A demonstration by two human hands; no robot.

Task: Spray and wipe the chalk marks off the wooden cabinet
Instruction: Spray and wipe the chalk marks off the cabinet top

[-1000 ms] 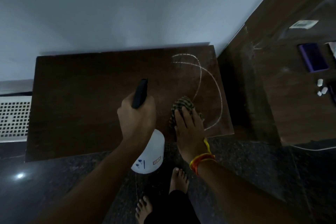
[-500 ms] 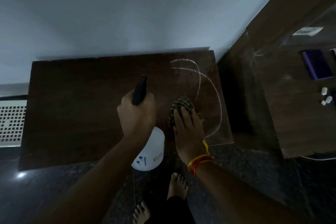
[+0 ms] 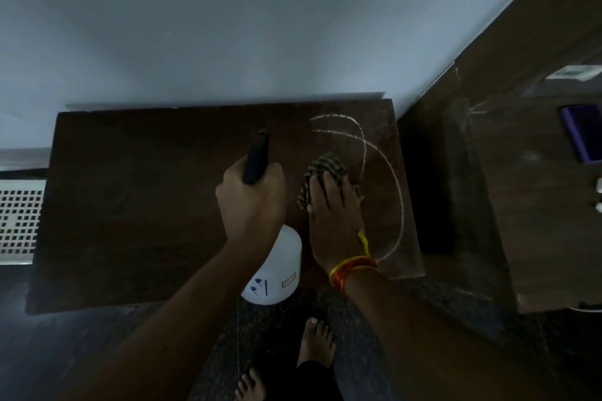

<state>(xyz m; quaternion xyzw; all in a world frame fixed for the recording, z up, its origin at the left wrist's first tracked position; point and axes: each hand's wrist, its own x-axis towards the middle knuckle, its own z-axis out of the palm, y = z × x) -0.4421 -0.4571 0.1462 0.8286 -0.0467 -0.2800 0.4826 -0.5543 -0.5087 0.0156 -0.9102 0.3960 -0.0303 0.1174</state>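
Left hand grips the bottle, nozzle pointing away toward the wall over the cabinet, while the right hand presses flat on the cloth beside the chalk.

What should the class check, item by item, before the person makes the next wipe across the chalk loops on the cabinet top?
1. Cloth under palm: ok. The right hand presses flat on the checked cloth.
2. Spray bottle secured: ok. The left hand grips the white spray bottle by its black trigger head.
3. Chalk marks left: not ok, curved lines remain right of the cloth.
4. Surface wetted: cannot tell, too dark.
5. Nozzle aimed at the marks: cannot tell.
6. Wooden cabinet path free of objects: ok.
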